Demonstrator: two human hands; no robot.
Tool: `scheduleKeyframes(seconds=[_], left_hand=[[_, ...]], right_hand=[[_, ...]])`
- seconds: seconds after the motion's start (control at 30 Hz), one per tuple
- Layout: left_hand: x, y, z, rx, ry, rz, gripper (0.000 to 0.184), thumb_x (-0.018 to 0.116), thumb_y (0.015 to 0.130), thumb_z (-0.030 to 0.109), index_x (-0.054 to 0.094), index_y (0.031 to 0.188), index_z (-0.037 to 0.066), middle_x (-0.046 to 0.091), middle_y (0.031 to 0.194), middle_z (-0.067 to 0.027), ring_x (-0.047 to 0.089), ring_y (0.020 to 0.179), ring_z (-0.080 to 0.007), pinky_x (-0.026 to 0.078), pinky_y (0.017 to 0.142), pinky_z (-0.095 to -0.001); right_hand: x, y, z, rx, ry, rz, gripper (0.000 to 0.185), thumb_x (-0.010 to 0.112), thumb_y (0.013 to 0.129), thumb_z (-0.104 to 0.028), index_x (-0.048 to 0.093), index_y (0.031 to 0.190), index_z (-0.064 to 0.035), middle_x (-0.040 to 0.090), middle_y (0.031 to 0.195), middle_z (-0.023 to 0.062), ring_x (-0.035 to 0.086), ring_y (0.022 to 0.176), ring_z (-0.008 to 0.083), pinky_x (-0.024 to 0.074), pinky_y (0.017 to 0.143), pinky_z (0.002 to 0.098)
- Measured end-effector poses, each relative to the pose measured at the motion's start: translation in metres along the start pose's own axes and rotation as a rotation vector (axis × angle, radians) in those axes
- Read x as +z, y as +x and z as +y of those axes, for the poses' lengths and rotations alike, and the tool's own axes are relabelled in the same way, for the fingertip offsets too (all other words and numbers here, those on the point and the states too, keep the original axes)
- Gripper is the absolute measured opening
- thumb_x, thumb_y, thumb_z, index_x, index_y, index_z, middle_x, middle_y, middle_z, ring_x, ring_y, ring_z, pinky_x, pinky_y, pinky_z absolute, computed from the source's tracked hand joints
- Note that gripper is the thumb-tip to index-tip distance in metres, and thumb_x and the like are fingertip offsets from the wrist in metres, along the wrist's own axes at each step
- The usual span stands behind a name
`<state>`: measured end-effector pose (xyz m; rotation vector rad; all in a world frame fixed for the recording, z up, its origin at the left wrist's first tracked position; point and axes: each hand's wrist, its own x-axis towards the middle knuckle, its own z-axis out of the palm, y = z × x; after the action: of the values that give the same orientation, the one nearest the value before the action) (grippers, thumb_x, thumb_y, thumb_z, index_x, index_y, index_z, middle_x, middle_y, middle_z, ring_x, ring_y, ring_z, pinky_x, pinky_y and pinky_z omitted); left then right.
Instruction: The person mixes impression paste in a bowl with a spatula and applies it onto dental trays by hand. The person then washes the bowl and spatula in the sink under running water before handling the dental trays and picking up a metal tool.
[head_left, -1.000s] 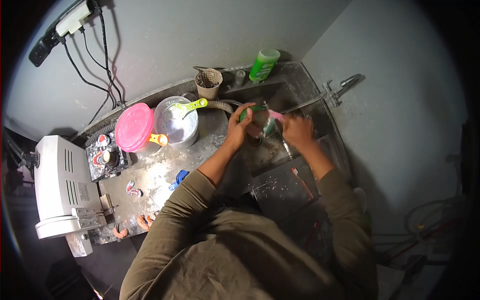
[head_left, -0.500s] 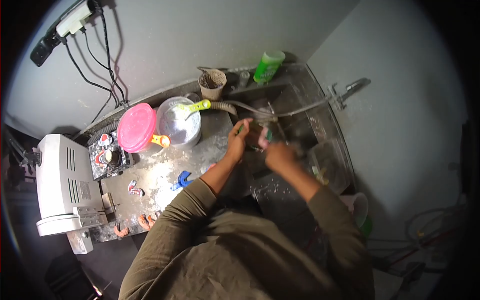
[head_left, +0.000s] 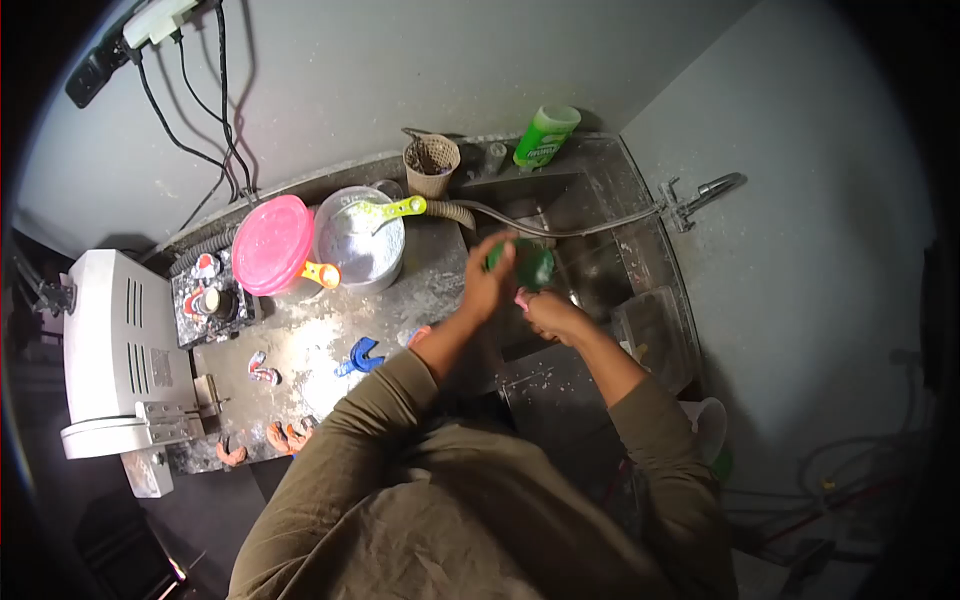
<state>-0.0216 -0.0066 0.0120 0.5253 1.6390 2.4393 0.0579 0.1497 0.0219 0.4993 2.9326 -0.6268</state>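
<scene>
As L hand (head_left: 486, 284) cups grn bowl (head_left: 530, 263), R hand (head_left: 555, 318), clenching pink handle (head_left: 521, 298), neared torso (head_left: 465, 490).

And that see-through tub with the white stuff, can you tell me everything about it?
The clear tub is round, looks like plastic and has no lid on. White, powdery-looking stuff shows inside. A lime-green scoop rests in it, its handle reaching over the rim on the picture's right. The tub stands upright on the countertop, beside the pink-lidded tub.
</scene>
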Motion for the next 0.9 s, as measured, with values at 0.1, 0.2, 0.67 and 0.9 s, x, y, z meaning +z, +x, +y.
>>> scheduleKeyframes(seconds=[0.1, 0.2, 0.67, 0.9], left_hand=[[-0.003, -0.02, 0.003, -0.148, -0.148, -0.07, 0.039, 0.06, 0.096, 0.038, 0.062, 0.12, 0.008, 0.061, 0.087, 0.0002, 0.053, 0.079, -0.0096, 0.045, 0.072, -0.0269], [-0.005, -0.012, 0.0, -0.272, -0.277, -0.011, 0.041, 0.059, 0.096, 0.041, 0.061, 0.122, 0.009, 0.063, 0.093, -0.0015, 0.056, 0.088, -0.0103, 0.046, 0.078, -0.0266], [-0.019, -0.024, -0.009, -0.451, -0.352, 0.0, 0.04, 0.061, 0.094, 0.041, 0.065, 0.115, 0.007, 0.066, 0.105, -0.0052, 0.061, 0.096, -0.0162, 0.048, 0.087, -0.0311], [-0.011, -0.029, 0.017, -0.537, -0.342, -0.012, 0.043, 0.059, 0.096, 0.039, 0.06, 0.12, 0.004, 0.066, 0.108, -0.0079, 0.062, 0.094, -0.0179, 0.05, 0.083, -0.0296]], right_hand=[[-0.034, 0.0, -0.013, 0.338, 0.338, -0.315, 0.045, 0.049, 0.095, -0.038, 0.067, 0.1, 0.0028, 0.068, 0.091, 0.0259, 0.068, 0.088, 0.0377, 0.0516, 0.074, 0.045], [-0.047, -0.03, -0.078, 0.294, -0.087, -0.168, 0.041, 0.054, 0.093, -0.038, 0.069, 0.1, -0.0011, 0.068, 0.093, 0.025, 0.066, 0.091, 0.0399, 0.0514, 0.077, 0.0461], [-0.048, -0.046, -0.084, -0.098, -0.446, -0.18, 0.039, 0.052, 0.092, -0.039, 0.074, 0.086, -0.0073, 0.071, 0.083, 0.0157, 0.07, 0.082, 0.0337, 0.0529, 0.073, 0.0462], [-0.053, -0.045, -0.109, 0.018, -0.448, -0.239, 0.037, 0.05, 0.093, -0.037, 0.073, 0.093, -0.0083, 0.07, 0.093, 0.0215, 0.067, 0.091, 0.0405, 0.0506, 0.084, 0.0507]])
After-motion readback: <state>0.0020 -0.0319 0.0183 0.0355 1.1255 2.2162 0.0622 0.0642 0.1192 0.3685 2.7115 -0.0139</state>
